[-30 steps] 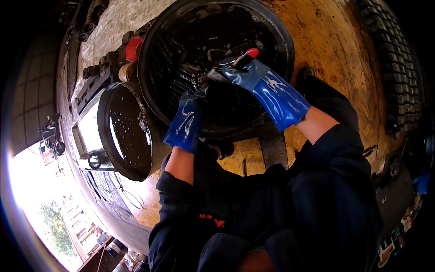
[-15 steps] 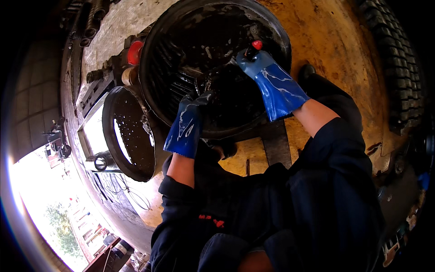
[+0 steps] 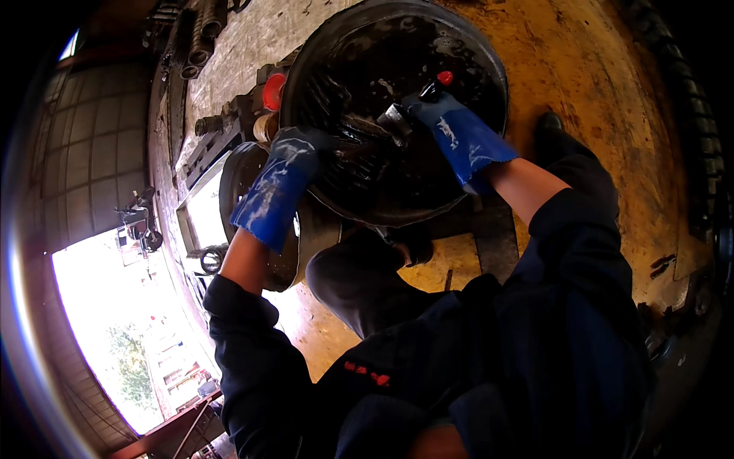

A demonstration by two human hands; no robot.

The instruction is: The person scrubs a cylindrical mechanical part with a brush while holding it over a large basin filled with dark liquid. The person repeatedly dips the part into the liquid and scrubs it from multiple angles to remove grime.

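A wide round black basin (image 3: 495, 96) holds dark, wet liquid with foam spots. In it lies a dark ribbed part (image 3: 359, 164), glistening and partly lost in shadow. My right hand (image 3: 437, 115), in a blue rubber glove, is closed round a black-handled tool (image 3: 394, 124) with a red end and a flat metallic head. That head points left, over the ribbed part. My left hand (image 3: 298, 149), gloved the same, reaches over the basin's left rim beside the ribbed part. Its dark fingertips blend into the shadow, so their grip is hidden.
Left of the basin stands a round dark pan-like piece (image 3: 238, 180), partly behind my left arm. A red round part (image 3: 273, 92) is beyond it. Dark cylinders (image 3: 202, 46) lie at the far left. A treaded tyre (image 3: 699, 130) is at the right edge.
My left hand has moved from the basin's middle to its left rim. The right hand's tool now shows its metallic head. The whole view has shifted, with the basin further right.
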